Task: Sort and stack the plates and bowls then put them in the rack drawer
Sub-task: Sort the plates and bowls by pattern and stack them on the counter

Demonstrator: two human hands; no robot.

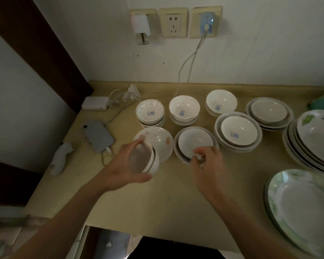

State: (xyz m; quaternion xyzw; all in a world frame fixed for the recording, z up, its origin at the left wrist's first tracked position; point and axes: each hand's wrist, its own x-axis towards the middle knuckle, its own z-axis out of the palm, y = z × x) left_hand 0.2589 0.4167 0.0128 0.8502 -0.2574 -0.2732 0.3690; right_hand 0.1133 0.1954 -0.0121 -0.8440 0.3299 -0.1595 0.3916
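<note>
Tilted bowls (pixel 145 158) in left hand (pixel 123 165)

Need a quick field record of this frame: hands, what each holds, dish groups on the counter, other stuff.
left hand: grips a small stack of bowls, tilted, above the counter
right hand: pinches near rim of shallow dish
back row: three bowl stacks
right side: plate stack, oval platters
other: phone on cable, white charger, wall sockets
</note>
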